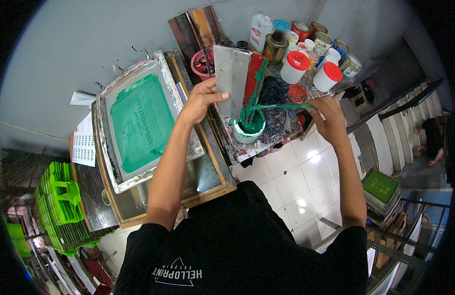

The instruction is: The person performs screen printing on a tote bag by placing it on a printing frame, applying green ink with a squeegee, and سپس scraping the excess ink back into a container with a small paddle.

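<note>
My left hand (202,102) grips a wide squeegee (232,76) by its grey metal body, thumb on the near face. Its red blade side is streaked with green ink, and its lower end is over a white tub (247,136) of green ink. In my right hand (329,119), closed around one end, is a thin ink-coated spatula (281,106). The spatula's far end meets the squeegee's lower blade edge, above the tub. To the left lies a screen printing frame (139,182), its mesh spread with green ink around faint lettering.
White jars with red lids (295,66) and several paint cans (275,49) crowd the ink-stained table. A pink bucket (200,73) stands behind the squeegee. Bright green items (60,194) fill a rack at left. Another frame (381,187) lies at right; a person (434,137) is by the stairs.
</note>
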The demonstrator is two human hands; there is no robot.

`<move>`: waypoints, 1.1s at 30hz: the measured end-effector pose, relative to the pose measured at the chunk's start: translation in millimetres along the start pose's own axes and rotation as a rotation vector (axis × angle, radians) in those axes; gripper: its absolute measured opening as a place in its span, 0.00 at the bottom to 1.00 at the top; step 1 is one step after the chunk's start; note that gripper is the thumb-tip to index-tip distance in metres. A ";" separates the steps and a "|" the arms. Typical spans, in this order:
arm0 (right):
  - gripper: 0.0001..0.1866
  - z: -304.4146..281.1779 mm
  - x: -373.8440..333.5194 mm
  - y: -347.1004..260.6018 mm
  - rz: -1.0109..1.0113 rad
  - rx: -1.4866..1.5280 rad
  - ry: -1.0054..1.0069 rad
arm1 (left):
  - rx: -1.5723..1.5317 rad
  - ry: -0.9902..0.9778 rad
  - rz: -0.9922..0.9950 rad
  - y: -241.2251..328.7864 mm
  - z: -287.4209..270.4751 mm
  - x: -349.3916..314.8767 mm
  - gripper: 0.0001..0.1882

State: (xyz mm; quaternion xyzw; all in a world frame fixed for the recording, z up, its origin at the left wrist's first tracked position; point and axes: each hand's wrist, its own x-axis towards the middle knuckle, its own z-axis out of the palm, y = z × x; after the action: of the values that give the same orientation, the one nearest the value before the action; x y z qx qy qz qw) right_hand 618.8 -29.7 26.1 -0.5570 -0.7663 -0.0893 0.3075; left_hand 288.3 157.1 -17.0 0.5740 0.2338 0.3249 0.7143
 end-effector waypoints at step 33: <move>0.12 51.2 -57.3 -6.3 0.239 -0.090 -0.242 | -0.113 0.230 0.159 11.5 -9.6 -51.8 0.17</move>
State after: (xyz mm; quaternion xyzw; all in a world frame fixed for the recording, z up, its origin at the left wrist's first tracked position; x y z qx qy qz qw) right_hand 605.0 -53.2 -46.0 -0.6638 -0.7214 -0.0184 0.1963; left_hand 244.1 127.1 -10.1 0.5087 0.2490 0.4567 0.6860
